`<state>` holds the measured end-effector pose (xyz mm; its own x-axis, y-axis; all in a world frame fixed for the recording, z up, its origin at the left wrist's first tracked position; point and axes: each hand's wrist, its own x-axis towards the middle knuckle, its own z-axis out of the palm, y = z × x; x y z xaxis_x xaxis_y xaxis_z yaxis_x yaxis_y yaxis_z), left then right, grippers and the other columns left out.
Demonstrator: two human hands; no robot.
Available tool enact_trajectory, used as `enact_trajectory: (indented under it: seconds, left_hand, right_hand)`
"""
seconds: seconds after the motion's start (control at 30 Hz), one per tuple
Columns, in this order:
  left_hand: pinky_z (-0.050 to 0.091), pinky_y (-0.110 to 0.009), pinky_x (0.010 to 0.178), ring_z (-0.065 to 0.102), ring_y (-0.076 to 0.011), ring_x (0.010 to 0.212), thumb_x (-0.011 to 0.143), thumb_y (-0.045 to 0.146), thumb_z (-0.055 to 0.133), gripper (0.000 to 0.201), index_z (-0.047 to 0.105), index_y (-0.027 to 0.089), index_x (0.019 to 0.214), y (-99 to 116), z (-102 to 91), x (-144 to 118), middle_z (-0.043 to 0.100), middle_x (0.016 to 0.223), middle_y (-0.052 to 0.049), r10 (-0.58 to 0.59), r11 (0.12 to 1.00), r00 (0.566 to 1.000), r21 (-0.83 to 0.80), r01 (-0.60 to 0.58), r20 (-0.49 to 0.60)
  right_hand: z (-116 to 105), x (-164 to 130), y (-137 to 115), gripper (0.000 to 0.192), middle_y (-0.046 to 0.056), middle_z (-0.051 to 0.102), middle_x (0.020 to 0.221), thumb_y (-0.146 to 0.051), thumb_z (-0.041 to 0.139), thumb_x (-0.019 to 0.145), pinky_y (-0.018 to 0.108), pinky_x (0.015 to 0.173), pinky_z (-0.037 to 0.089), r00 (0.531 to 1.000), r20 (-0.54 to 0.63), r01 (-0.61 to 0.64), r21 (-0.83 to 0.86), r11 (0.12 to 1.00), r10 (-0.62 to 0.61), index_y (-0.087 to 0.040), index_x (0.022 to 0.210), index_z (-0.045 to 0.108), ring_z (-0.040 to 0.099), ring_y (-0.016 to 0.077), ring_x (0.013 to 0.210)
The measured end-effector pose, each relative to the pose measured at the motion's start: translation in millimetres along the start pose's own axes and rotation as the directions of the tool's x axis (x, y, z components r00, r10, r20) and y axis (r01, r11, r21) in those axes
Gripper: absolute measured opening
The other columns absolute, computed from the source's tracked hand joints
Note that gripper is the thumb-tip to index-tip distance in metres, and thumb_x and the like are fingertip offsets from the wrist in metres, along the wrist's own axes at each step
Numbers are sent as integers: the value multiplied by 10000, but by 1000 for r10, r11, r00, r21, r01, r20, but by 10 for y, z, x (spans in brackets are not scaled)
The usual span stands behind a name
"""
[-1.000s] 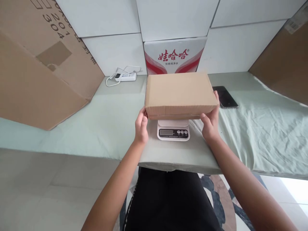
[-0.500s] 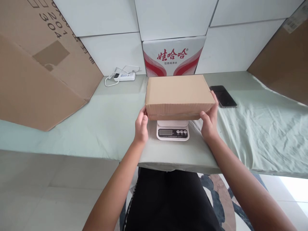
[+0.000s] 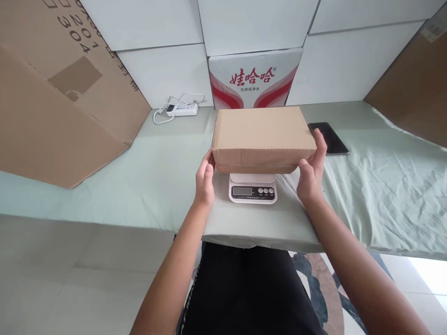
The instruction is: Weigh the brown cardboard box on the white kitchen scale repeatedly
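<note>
A closed brown cardboard box (image 3: 263, 128) lies flat over a white kitchen scale (image 3: 253, 194). It hides most of the weighing platform; the display and buttons show in front, but no reading can be made out. At the box's front left corner is my left hand (image 3: 205, 182), its fingers against the side and partly hidden, with the thumb in front. My right hand (image 3: 312, 172) is at the right end, fingers and thumb spread apart around the front corner, the thumb tip close to the front face. Whether it still touches the box is hard to tell.
Behind the box stands a white and red printed carton (image 3: 254, 79) against white panels. A black phone (image 3: 330, 139) lies on the right, a white power strip with a cable (image 3: 183, 110) at the back left. Large cardboard boxes (image 3: 87, 130) flank the green cloth-covered table (image 3: 157, 186).
My right hand has eased outward to the right, its thumb drawn off most of the front face. The box stays over the scale. The view has shifted slightly.
</note>
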<state>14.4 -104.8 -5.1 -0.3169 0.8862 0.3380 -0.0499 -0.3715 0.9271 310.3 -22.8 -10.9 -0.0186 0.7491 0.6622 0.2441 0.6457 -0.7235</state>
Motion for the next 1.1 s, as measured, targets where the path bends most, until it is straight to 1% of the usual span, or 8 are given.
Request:
enact_trajectory:
  seconds: [0.3,0.5,0.67,0.8,0.87,0.97,1.03,1.1]
  left_hand:
    - [491,-543,1394,590,-383,1687,1072,836,547,740,744,312,1557,24,-7,-31,739,1677,-121,-3,1000,997,27,1,83]
    - [459,-546,1427,562,-383,1714,1062,845,562,758,741,308,1566,38,1,-23,704,1722,-127,-5,1000,998,21,4,69]
    - [479,-551,1411,566,-391,1710,1055,852,563,764,742,314,1568,31,9,-28,719,1704,-124,-8,1000,997,27,6,77]
    - [499,-563,1393,569,-407,1703,1021,895,573,792,760,324,1537,153,37,18,749,1649,-122,74,997,996,16,-74,47]
    - [509,-572,1382,599,-411,1672,1009,893,601,749,784,336,1475,270,55,127,773,1589,-114,154,988,987,-9,-154,43]
    - [513,-593,1372,637,-406,1628,999,880,652,682,779,353,1413,380,79,442,794,1500,-96,243,969,968,-47,-241,56]
    - [515,-587,1365,642,-393,1620,981,936,624,738,757,361,1423,327,91,710,786,1497,-84,241,970,969,-23,-240,58]
    - [539,-573,1341,655,-389,1607,938,995,612,804,759,350,1395,159,102,955,787,1488,-85,199,980,979,-17,-198,34]
  right_hand:
    - [1,-6,5,861,21,508,1844,-809,608,981,788,1457,357,1000,-4,-9,23,1000,9,-509,1767,425,452,464,1756]
    - [-18,8,-41,832,45,561,1796,-796,628,988,763,1445,400,1000,-18,-18,7,1000,18,-492,1747,473,482,457,1733]
    - [25,-27,-82,813,30,532,1819,-782,641,992,786,1455,374,1000,-16,-12,26,1000,12,-501,1739,483,470,465,1742]
    - [28,70,-224,780,-1,536,1802,-750,670,993,754,1495,326,997,-74,37,84,996,-31,-513,1723,529,452,463,1749]
    - [0,230,-339,761,-35,533,1797,-728,680,995,739,1515,293,988,-102,128,121,984,-116,-541,1719,538,424,465,1765]
    - [1,566,-491,716,-83,509,1823,-741,620,1035,686,1519,327,965,-90,253,73,965,-246,-567,1721,514,394,432,1792]
    - [76,771,-504,724,-74,488,1848,-777,555,1057,657,1538,287,956,-86,282,17,959,-279,-506,1728,515,343,409,1827]
    - [205,896,-405,824,-25,475,1871,-863,513,1032,635,1559,211,972,-75,219,-27,975,-221,-423,1729,520,251,404,1866]
